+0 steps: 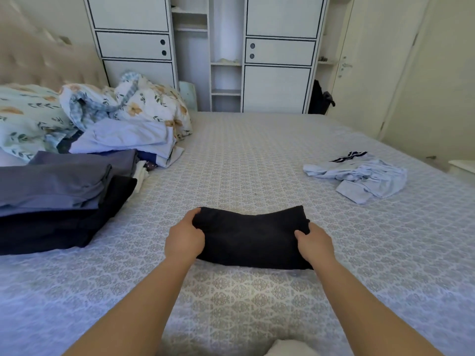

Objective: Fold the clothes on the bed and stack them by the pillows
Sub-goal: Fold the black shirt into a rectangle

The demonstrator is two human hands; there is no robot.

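My two bare forearms reach forward over the bed. Between them lies a folded black garment, flat on the cover. My left hand curls around its left edge, thumb on top; my right hand pinches its right edge the same way. I judge the fold finished and the carry next: lift both ends level so it stays closed. Left of my grip and farther off sits the stack of dark folded clothes, with pillows beyond. Far right of my grip, a crumpled pale shirt waits unfolded.
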